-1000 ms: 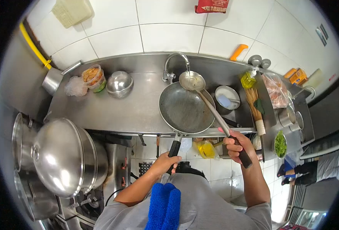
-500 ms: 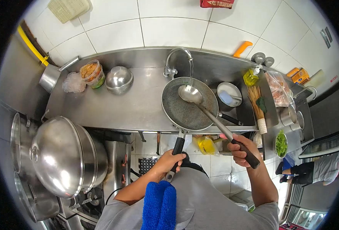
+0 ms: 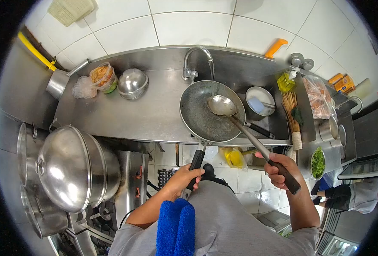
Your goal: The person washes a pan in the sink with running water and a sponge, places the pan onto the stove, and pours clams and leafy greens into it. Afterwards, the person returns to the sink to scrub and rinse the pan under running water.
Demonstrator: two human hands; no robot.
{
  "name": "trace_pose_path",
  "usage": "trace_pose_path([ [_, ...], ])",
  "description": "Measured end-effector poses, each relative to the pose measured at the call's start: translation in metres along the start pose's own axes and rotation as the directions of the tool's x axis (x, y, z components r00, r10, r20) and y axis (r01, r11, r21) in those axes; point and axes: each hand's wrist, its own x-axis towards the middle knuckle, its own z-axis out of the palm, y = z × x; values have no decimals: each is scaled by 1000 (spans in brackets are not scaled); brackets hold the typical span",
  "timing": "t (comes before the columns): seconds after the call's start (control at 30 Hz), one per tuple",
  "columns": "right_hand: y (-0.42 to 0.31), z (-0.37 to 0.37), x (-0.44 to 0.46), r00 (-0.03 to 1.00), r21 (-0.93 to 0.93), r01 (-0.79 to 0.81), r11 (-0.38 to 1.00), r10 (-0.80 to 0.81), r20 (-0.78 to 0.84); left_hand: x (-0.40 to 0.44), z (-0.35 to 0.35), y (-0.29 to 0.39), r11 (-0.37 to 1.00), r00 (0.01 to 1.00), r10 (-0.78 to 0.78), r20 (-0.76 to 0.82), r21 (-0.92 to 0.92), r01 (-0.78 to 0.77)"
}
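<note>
My left hand (image 3: 183, 178) is wrapped round the black handle of a grey frying pan (image 3: 197, 117), which is under the tap (image 3: 188, 70) at the sink. A stream of water runs from the spout into the pan. In my right hand (image 3: 281, 169) is the dark handle of a long metal ladle (image 3: 222, 105), its bowl inside the pan near the right side. A small pot (image 3: 260, 102) with a light blue thing in it sits in the sink right of the pan. Beyond it lies a bamboo whisk brush (image 3: 293, 119).
Soap bottle (image 3: 286, 82), bagged food (image 3: 317, 97) and a bowl of chopped greens (image 3: 318, 163) are at the right. A metal bowl (image 3: 133, 83) and a plastic tub of food (image 3: 103, 77) stand left on the steel counter. A large domed steamer (image 3: 67, 168) fills the lower left. Another person (image 3: 357, 196) is at far right.
The ladle's bowl has shifted right within the pan, and my right hand has moved right with it. My left hand keeps its grip on the pan handle. The view has tilted slightly.
</note>
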Motion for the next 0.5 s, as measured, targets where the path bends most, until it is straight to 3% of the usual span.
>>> trace_pose_path([
  [0.1, -9, 1, -5, 998, -133, -45, 990, 37, -59, -1, 6, 2, 1000, 1000, -6, -17, 8, 6],
  [0.2, -12, -10, -5, 995, 44, -77, 996, 74, 62, -1, 9, 3, 1000, 1000, -8, -19, 8, 9],
  [0.33, -9, -21, 0, 990, 93, -74, 993, 62, 126, 3, 13, 3, 1000, 1000, -3, -19, -15, 3],
  [0.4, -10, -18, -2, 968, 252, -149, 956, 89, 233, 2, 13, 3, 1000, 1000, -2, -22, -14, 2],
  [0.5, -12, -11, -6, 972, 234, -142, 962, 90, 217, 2, 12, 3, 1000, 1000, 3, -12, -23, -3],
])
